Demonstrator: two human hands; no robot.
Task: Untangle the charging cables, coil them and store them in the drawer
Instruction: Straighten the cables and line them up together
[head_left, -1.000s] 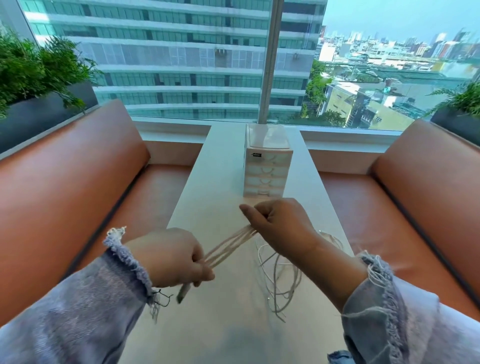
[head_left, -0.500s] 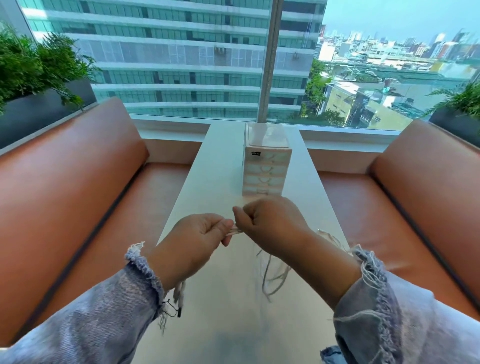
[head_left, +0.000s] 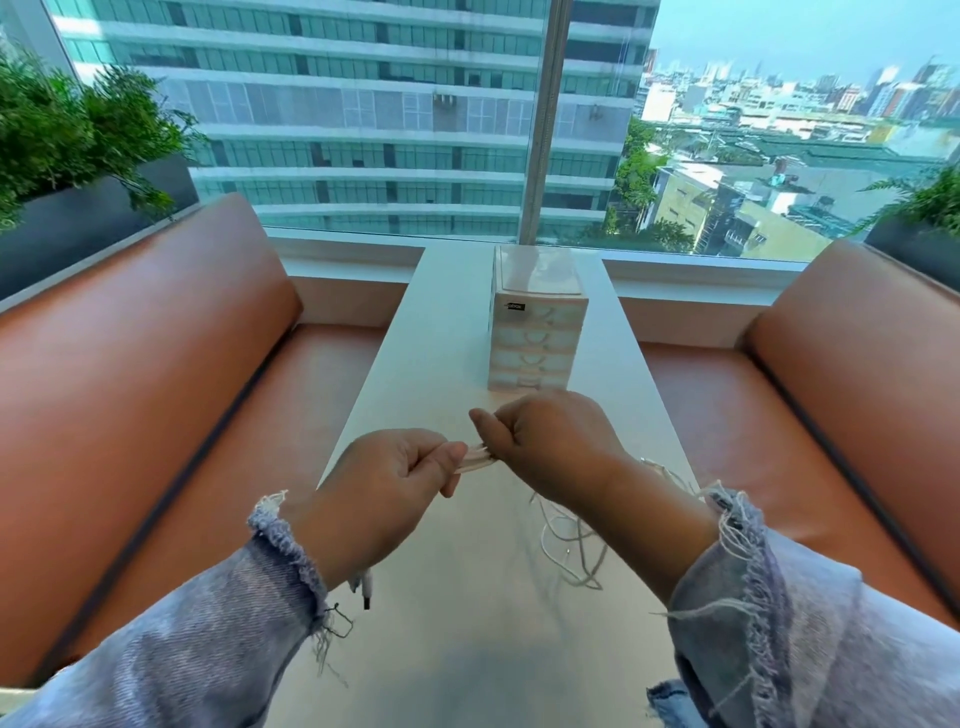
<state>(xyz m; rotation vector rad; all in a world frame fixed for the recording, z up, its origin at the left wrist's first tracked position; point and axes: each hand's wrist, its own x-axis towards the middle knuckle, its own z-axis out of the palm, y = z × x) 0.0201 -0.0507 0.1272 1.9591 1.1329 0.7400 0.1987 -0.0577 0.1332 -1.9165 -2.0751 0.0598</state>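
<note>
Brought together before the drawers (head_left: 537, 343), pinching a shortened cable (head_left: 475, 461) between left hand (head_left: 400, 483) and right hand (head_left: 550, 447) (tangle (head_left: 571, 551) nearby): coiling underway.

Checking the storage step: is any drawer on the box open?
No, every front on the drawer box sits flush, while the left hand and right hand grip the cable bundle.

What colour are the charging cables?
The charging cables are white, clearest in the head view.
</note>
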